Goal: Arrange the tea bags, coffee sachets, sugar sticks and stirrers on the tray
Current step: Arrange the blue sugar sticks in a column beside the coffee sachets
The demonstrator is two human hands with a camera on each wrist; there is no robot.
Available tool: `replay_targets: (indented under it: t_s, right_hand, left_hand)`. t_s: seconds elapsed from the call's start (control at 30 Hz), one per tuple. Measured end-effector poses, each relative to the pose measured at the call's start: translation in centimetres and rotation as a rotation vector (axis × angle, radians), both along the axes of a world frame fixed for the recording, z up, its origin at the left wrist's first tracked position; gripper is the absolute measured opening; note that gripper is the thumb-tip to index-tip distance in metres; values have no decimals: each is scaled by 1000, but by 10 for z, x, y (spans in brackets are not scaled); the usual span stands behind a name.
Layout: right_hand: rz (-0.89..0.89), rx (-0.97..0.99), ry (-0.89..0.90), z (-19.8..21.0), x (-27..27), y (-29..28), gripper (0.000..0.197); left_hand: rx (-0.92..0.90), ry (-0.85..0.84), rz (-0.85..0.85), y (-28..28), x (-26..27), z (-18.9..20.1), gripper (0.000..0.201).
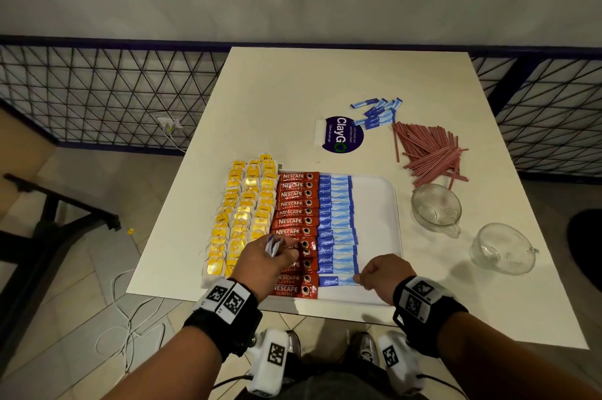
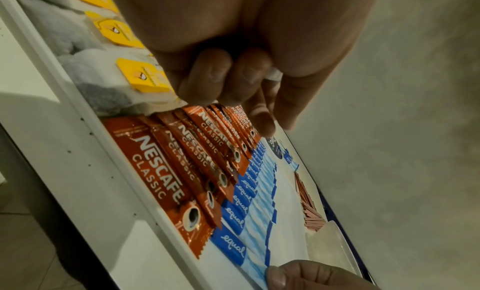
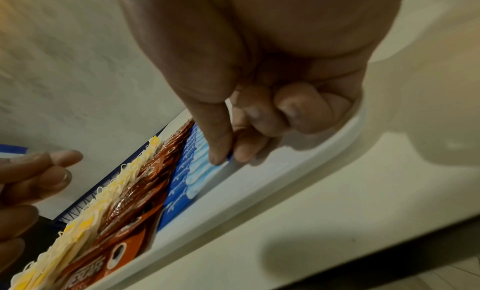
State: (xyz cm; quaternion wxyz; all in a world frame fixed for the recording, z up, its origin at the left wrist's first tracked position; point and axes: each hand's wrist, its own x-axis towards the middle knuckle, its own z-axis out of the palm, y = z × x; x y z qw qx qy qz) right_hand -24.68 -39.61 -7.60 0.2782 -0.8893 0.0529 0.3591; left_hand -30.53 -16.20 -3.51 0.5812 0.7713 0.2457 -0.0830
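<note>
A white tray (image 1: 374,204) near the table's front edge holds columns of yellow-tagged tea bags (image 1: 242,214), red Nescafe coffee sachets (image 1: 294,227) and blue Equal sugar sticks (image 1: 337,223). My right hand (image 1: 382,272) pinches the right end of the nearest sugar stick (image 1: 335,280), which lies flat at the foot of the blue column; the pinch shows in the right wrist view (image 3: 226,159). My left hand (image 1: 270,256) hovers over the coffee sachets and grips a few sugar sticks (image 1: 273,245) that stick up out of the fist. Loose sugar sticks (image 1: 378,113) and red stirrers (image 1: 430,152) lie on the table beyond the tray.
Two glass cups (image 1: 436,207) (image 1: 503,248) stand right of the tray. A round ClayGo sticker (image 1: 340,134) lies behind it. The tray's right strip (image 1: 378,236) is bare. A metal grid fence (image 1: 107,90) runs behind the white table (image 1: 293,90). Cables lie on the floor at left.
</note>
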Motion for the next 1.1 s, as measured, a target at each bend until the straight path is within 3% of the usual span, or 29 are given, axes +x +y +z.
replay_targets:
  t_s: [0.73, 0.93, 1.03, 1.1]
  right_hand:
    - [77, -62, -43, 10, 0, 9, 23]
    - [115, -140, -123, 19, 3, 9, 37]
    - [137, 51, -265, 39, 4, 18, 31]
    - [163, 289, -248, 55, 0, 30, 11]
  left_hand:
    - [-22, -11, 11, -1, -2, -1, 15]
    - [-91, 25, -21, -4, -1, 3, 10]
    - [-140, 88, -137, -7, 0, 2, 26]
    - [-87, 111, -259, -11, 3, 4, 38]
